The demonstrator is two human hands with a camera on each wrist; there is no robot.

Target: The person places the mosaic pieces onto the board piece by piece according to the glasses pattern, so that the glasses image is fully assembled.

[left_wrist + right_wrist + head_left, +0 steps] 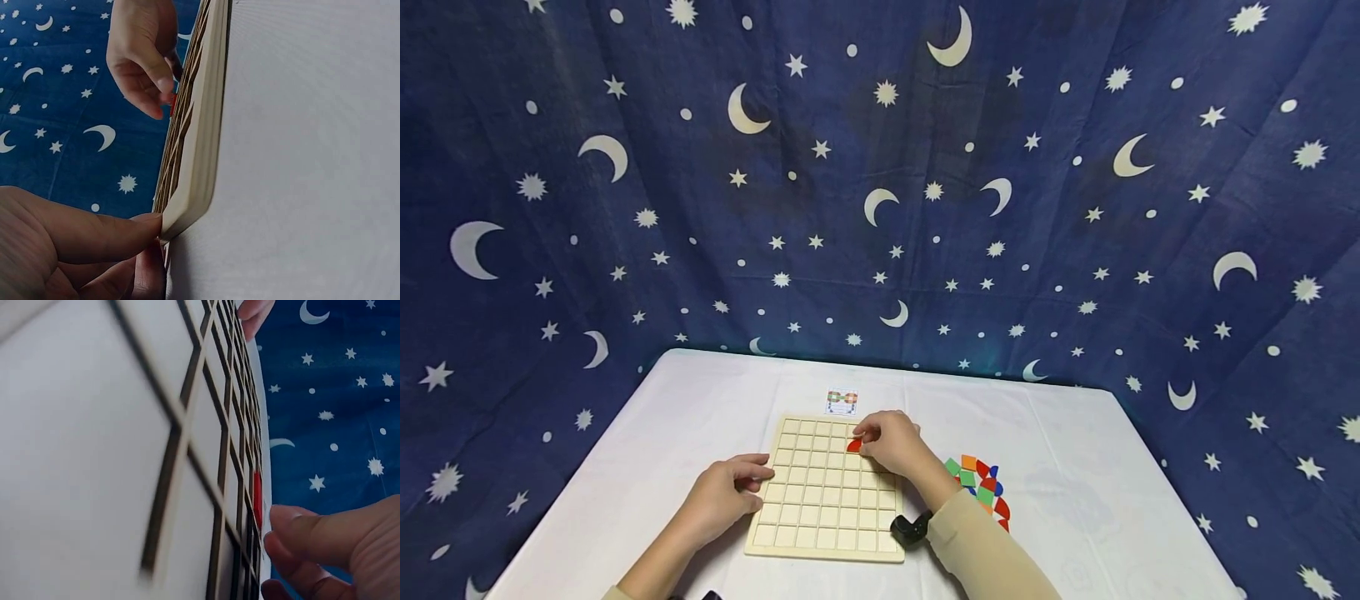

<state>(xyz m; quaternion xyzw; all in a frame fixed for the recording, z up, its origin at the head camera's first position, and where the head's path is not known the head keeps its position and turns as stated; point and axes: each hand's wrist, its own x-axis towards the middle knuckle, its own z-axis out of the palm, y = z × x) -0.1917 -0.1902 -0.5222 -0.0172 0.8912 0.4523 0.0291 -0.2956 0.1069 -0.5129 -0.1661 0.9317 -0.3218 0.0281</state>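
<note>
a flat wooden board (828, 515) with lots of little squares lies on the white table (1112, 500). one red piece (853, 447) with a round side is at the board's one o'clock, and i cannot tell if it is all the way down in a square. the right hand (895, 437) is right at it with bent fingers, but whether they pinch it or only touch it, i cannot tell. the left hand (718, 496) is loose, its fingertips touching the board's edge at nine o'clock. more bright pieces (986, 496) lie off the board at three o'clock, and a small picture card (842, 402) lies at twelve. putting the red piece into place looks like the step in hand. the next move seems to call for a soft nudge, so it sits neatly between the lines while the board stays still.
</note>
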